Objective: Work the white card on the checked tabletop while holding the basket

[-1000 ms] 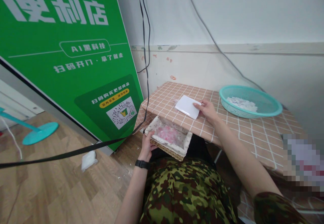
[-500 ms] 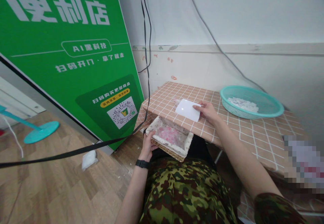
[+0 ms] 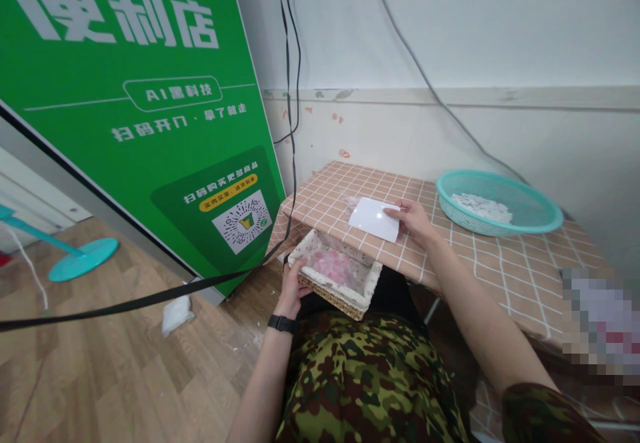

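While the left hand (image 3: 293, 287) is clamping a cloth-lined basket (image 3: 330, 296) at its left end, just below the near edge of the worktop (image 3: 373, 179), the right hand (image 3: 411, 219) is pinching a white card (image 3: 373, 221) by its right side, over the worktop. Pink pieces (image 3: 334, 266) are lying in the basket; some pale pink scraps (image 3: 351, 201) are showing beside the card's far left corner. Probably scraping toward the edge; next move would be calling for a low card, steady basket.
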